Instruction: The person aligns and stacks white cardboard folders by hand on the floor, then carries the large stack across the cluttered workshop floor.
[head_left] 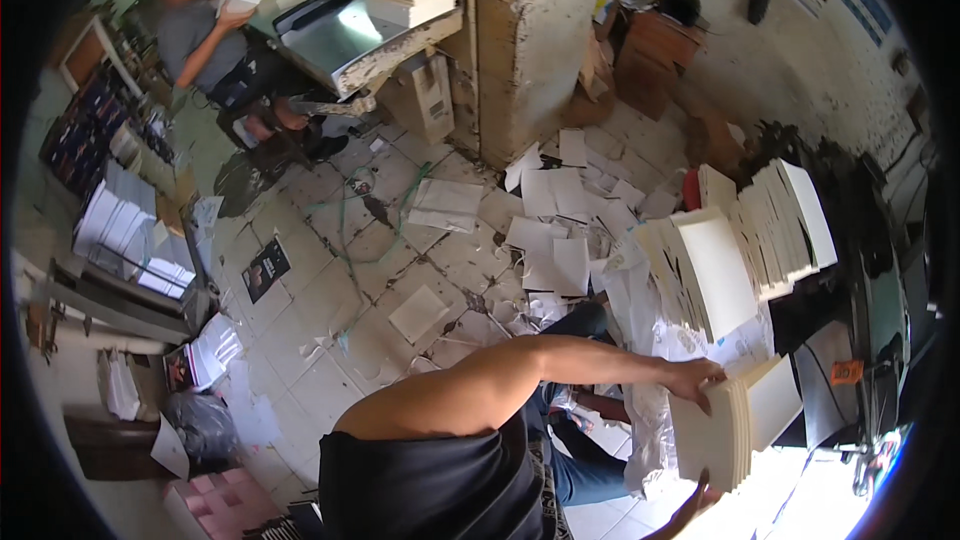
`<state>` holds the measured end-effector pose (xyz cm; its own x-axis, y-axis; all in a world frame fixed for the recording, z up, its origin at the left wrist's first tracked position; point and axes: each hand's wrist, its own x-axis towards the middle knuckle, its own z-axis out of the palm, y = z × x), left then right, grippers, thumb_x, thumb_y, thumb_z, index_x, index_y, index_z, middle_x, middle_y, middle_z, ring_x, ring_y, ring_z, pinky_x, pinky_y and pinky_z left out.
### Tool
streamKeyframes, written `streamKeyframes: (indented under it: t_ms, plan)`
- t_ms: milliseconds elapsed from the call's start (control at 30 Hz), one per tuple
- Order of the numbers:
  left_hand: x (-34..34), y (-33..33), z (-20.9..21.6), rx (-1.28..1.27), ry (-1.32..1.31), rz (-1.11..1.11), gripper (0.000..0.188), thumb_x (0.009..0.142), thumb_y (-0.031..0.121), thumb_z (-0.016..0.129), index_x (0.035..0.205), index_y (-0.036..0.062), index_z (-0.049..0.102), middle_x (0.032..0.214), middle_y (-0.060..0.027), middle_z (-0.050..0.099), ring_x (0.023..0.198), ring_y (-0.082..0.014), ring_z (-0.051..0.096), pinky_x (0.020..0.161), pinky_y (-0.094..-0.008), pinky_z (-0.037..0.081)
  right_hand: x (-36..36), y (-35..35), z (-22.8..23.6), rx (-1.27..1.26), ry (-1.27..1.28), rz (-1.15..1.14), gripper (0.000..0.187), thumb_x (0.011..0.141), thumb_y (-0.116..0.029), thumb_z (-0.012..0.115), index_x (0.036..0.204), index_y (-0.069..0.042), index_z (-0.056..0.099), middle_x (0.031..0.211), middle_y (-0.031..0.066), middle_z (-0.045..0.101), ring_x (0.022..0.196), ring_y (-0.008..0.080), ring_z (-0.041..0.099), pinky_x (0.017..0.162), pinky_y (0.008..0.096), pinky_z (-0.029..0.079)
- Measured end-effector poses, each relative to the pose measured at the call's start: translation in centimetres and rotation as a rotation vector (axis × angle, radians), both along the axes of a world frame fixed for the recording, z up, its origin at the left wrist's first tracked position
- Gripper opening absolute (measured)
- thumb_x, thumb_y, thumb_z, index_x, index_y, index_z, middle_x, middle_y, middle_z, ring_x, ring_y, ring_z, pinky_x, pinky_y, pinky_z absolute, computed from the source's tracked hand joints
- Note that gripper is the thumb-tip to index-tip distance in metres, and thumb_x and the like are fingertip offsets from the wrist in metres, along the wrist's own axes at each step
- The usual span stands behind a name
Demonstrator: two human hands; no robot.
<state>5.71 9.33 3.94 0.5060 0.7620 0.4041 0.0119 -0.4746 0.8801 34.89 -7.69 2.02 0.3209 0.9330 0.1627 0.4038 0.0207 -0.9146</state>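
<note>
A small stack of cream-coloured book blocks (712, 432) is held between my two hands at the lower right. My left hand (694, 379) grips its far edge, the fingers curled over the top. At the near edge, my right hand (697, 508) presses against the stack with thumb and fingers, partly cut off by the lower rim of the picture. A pale sheet or cover (772, 402) stands out at an angle along the stack's right side. Just beyond lie taller rows of similar book blocks (712, 265) on crumpled clear plastic (650, 430).
Dark machinery (865, 310) stands at the right, beside a bright light. Loose paper sheets (552, 250) and a green cord (350, 250) litter the tiled floor. A worn cabinet (525, 60) stands at the back. Another person (215, 40), seated far left, holds a white block.
</note>
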Motion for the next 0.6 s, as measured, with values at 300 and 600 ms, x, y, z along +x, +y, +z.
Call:
streamKeyframes:
  t_ms: [300,600]
  plan:
    - [3.9,2.2,-0.5,-0.421,0.605,0.206,0.049,0.085,0.038,0.072,0.109,-0.0053,0.067,0.113,-0.0224,0.067,0.09,-0.0351,0.07,0.073,-0.0395,0.06,4.4,2.1,-6.6,-0.419,0.598,0.166,0.068,0.096,-0.042,0.059,0.145,0.001,0.038,0.147,0.0152,0.042,0.132,0.0281,0.044,0.108,0.0423,0.042]
    - [16.1,-5.9,-13.2,0.64,-0.117,0.43,0.082,0.077,0.04,0.067,0.146,0.0061,0.037,0.154,-0.0229,0.031,0.144,-0.0401,0.026,0.117,-0.0611,0.013,-1.4,2.7,-2.5,-0.458,0.587,-0.105,0.036,0.096,-0.033,0.063,0.117,-0.004,0.06,0.085,0.0004,0.056,0.069,0.0091,0.049,0.056,0.0252,0.041]
